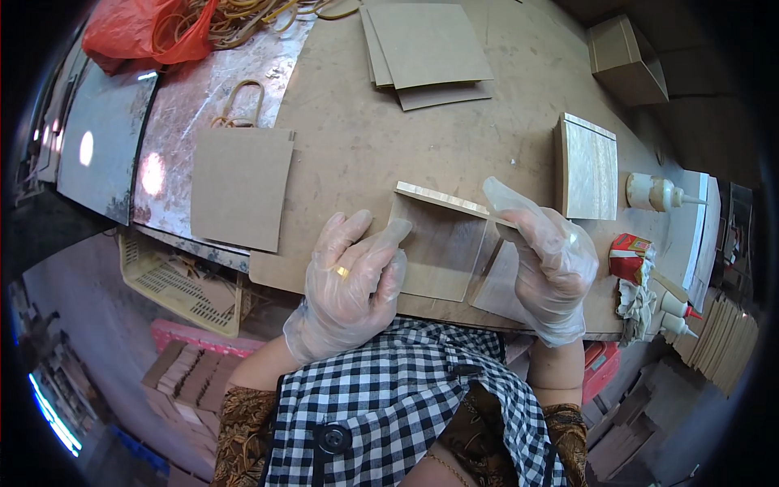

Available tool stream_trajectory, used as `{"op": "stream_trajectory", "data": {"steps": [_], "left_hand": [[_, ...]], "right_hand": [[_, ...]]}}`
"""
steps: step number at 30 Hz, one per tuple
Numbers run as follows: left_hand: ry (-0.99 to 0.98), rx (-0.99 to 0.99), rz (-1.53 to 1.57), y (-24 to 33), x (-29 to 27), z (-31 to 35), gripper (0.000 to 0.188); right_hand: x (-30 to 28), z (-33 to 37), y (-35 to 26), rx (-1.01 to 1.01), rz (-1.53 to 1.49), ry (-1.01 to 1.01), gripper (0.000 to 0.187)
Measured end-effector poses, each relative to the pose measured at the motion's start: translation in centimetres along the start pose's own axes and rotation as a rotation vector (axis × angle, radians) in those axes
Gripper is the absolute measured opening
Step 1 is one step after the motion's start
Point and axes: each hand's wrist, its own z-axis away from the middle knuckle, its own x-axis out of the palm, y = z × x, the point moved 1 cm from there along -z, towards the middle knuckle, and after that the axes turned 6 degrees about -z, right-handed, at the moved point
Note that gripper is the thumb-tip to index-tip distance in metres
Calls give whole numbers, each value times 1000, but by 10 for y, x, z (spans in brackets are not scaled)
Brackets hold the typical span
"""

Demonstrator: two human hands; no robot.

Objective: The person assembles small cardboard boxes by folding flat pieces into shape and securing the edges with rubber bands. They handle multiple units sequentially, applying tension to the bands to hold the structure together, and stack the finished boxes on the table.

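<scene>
Both my hands wear thin clear plastic gloves. Between them, near the table's front edge, a wooden board point(438, 198) stands on its long side, its pale edge facing up. A flat wooden panel point(442, 264) extends from it toward me; I cannot tell whether the two are joined. My right hand point(556, 264) pinches the standing board's right end between thumb and fingers. Beside the panel's left edge is my left hand point(353, 272), fingers apart, one digit reaching to that edge. Another wooden panel point(501, 284) lies partly under my right hand.
A brown square board point(242, 188) lies left, stacked boards point(434, 45) at the back. On the right are a wooden box point(588, 166), a glue bottle point(653, 192) and a red carton point(629, 256). A red bag point(150, 32) and rubber bands point(243, 20) sit back left.
</scene>
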Motion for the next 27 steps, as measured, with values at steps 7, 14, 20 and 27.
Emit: {"op": "stream_trajectory", "data": {"steps": [7,14,20,27], "left_hand": [[114,-46,263,-6,-30,-15,30],[50,-24,-206,-29,-74,-137,44],[-746,-210,150,36,-12,-228,66],[-1098,-489,192,56,59,-251,68]], "right_hand": [[-2,-6,-2,-1,33,-35,41],[8,2,18,-168,114,131,49],[10,0,10,-90,126,175,30],[17,7,7,-122,54,293,35]]}}
